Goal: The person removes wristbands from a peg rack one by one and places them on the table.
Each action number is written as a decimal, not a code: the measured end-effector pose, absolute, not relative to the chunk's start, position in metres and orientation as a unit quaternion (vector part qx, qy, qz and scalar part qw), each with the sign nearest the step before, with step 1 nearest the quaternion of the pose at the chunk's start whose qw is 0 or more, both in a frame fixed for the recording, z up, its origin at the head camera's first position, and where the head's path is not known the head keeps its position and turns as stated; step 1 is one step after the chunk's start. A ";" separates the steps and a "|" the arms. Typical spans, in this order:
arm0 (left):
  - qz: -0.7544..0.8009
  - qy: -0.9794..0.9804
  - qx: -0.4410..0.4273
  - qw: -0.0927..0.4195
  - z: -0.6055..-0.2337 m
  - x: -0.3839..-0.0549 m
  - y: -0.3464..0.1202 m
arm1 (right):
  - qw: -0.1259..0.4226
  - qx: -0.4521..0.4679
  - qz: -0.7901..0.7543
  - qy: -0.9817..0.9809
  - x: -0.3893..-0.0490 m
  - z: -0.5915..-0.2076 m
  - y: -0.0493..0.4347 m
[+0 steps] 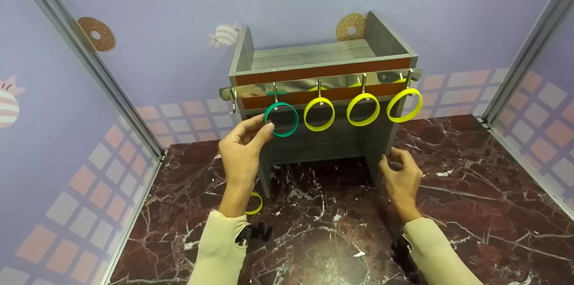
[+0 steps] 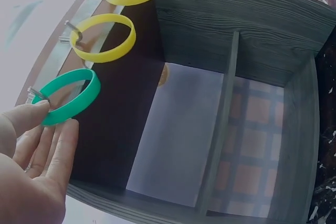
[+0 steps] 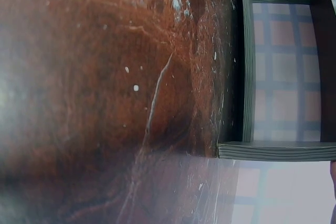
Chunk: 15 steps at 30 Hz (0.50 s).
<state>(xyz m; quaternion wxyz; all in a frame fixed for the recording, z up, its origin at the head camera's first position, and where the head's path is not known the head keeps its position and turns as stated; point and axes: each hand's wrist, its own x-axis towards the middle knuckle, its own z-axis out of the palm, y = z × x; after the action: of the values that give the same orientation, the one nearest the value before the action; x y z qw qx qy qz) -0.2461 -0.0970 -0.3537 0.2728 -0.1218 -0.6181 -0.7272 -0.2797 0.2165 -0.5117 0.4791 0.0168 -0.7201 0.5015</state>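
Observation:
In the head view my left hand [image 1: 242, 150] pinches the left edge of a green wristband [image 1: 293, 128] between thumb and fingers. The wristband loops around a metal hook [image 1: 275, 92] on a shiny rail. Seen from the left wrist, the thumb lies on the green wristband [image 2: 84, 100] and fingertips are beneath it. Three yellow wristbands [image 1: 333, 119] hang in a row to its right. My right hand [image 1: 403, 175] holds the front edge of the grey wooden rack's [image 1: 381, 141] right side panel, low down. Its thumb tip overlaps that edge in the left wrist view.
Another hook [image 1: 233, 101] sits at the rail's left end. One more yellow wristband [image 1: 255, 204] lies on the dark red marbled table [image 1: 341, 240], partly behind my left wrist. Patterned purple walls [image 1: 170, 65] enclose the back and sides.

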 end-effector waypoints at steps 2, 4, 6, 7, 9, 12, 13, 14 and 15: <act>-0.725 -0.617 -0.123 0.279 -0.351 -0.246 -0.097 | 0.481 0.017 0.501 -0.719 -0.275 -0.504 0.213; -0.725 -0.615 -0.123 0.284 -0.348 -0.245 -0.097 | 0.481 0.016 0.501 -0.719 -0.271 -0.499 0.210; -0.726 -0.613 -0.123 0.287 -0.346 -0.244 -0.097 | 0.480 0.017 0.500 -0.721 -0.271 -0.498 0.210; -0.726 -0.611 -0.124 0.288 -0.344 -0.242 -0.096 | 0.481 0.017 0.499 -0.721 -0.272 -0.500 0.211; -0.728 -0.608 -0.126 0.289 -0.341 -0.239 -0.096 | 0.480 0.017 0.498 -0.722 -0.276 -0.506 0.214; -0.730 -0.604 -0.131 0.293 -0.338 -0.234 -0.095 | 0.477 0.015 0.500 -0.722 -0.284 -0.517 0.219; -0.730 -0.602 -0.132 0.294 -0.336 -0.233 -0.095 | 0.476 0.015 0.502 -0.722 -0.285 -0.520 0.221; -0.731 -0.600 -0.132 0.296 -0.335 -0.231 -0.095 | 0.474 0.014 0.504 -0.722 -0.287 -0.522 0.222; -0.732 -0.598 -0.132 0.298 -0.334 -0.229 -0.095 | 0.472 0.014 0.506 -0.722 -0.287 -0.524 0.223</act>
<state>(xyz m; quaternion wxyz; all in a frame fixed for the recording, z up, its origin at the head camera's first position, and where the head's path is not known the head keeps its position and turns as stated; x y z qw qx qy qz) -0.2293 -0.0949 -0.3344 0.2978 -0.1320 -0.5979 -0.7324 -0.2874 0.2234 -0.5237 0.4722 0.0142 -0.7219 0.5055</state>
